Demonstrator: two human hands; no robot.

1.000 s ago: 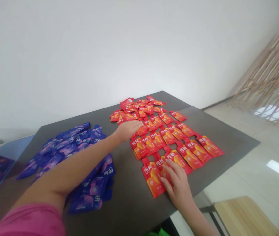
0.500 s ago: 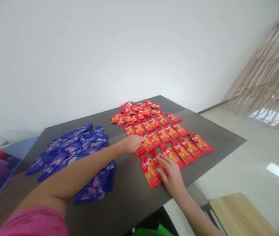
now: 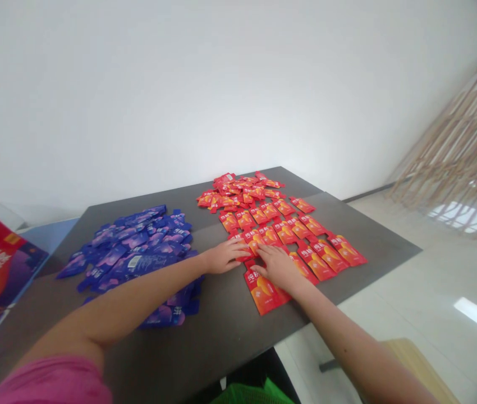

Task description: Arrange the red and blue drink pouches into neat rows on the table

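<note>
In the head view, the left hand (image 3: 221, 257) is touching the left end of the middle row of red pouches (image 3: 284, 230), fingers slightly spread. The right hand (image 3: 279, 268) is reaching over the near row, its thumb and fingers moderately apart. Blue pouches (image 3: 137, 247) are lying left on the counter (image 3: 221, 336).

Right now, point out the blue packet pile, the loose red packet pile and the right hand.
Blue packet pile (image 3: 143, 240), head view: packets near its middle.
Loose red packet pile (image 3: 242, 192), head view: packets near its middle.
Right hand (image 3: 283, 269), head view: back of the hand.
</note>
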